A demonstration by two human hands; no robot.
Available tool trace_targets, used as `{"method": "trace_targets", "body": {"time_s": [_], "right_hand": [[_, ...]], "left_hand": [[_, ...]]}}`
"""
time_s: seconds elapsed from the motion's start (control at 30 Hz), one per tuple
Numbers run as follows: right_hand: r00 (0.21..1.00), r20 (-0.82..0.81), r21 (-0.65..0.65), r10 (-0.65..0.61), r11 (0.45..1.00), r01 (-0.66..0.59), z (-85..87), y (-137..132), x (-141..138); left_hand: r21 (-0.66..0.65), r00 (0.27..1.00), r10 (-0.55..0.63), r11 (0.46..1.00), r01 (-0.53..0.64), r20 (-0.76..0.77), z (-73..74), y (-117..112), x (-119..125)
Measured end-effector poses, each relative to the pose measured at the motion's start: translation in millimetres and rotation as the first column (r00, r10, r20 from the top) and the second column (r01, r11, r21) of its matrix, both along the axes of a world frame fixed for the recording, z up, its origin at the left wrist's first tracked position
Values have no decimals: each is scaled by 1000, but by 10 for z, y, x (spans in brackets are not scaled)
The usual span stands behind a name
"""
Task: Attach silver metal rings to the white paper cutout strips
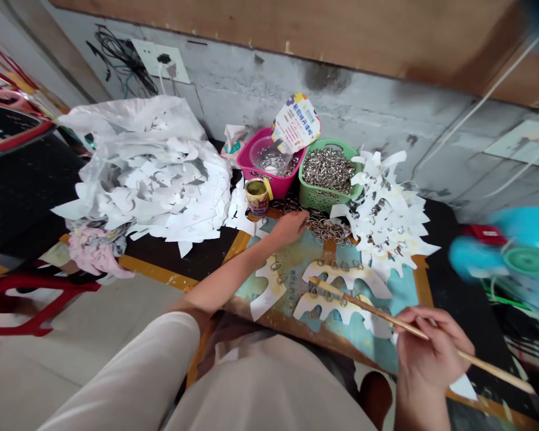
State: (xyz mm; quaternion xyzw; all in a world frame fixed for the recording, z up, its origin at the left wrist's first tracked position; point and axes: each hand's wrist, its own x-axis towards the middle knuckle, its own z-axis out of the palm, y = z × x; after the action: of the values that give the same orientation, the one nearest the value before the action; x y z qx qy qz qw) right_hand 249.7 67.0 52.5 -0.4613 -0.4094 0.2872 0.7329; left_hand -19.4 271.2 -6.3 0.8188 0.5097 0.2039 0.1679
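Observation:
My right hand (431,344) grips a long thin wooden stick (363,304), its tip over the white cut-out paper strips. My left hand (291,228) reaches to the edge of a loose pile of metal rings (327,228); its fingers are curled together, and anything between them is hidden. On the stained work board lie an upper scalloped paper strip (350,276), a lower scalloped strip (336,304) and a left strip (269,290), each with rings along it. Behind my left hand stands a small open pot (257,197) with yellowish contents.
A green basket (326,197) full of metal rings and a pink basket (269,187) with a clear cup stand by the wall. A large heap of white paper cut-outs (161,191) lies left, ringed cut-outs (388,215) right. A red stool (27,305) stands at left.

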Motion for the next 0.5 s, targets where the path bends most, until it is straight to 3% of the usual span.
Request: {"method": "trace_targets", "body": {"time_s": [0.1, 0.23, 0.5], "right_hand": [[1000, -21, -4, 15, 1000, -15, -21, -6, -28], [999, -22, -2, 31, 1000, -31, -7, -35, -44], [996, -68, -31, 58, 998, -60, -23, -73, -36]], "left_hand": [[-26, 996, -86, 996, 86, 0, -29, 100, 191], [-62, 997, -81, 995, 82, 20, -68, 173, 272], [-173, 980, -4, 984, 39, 199, 28, 206, -118]]}}
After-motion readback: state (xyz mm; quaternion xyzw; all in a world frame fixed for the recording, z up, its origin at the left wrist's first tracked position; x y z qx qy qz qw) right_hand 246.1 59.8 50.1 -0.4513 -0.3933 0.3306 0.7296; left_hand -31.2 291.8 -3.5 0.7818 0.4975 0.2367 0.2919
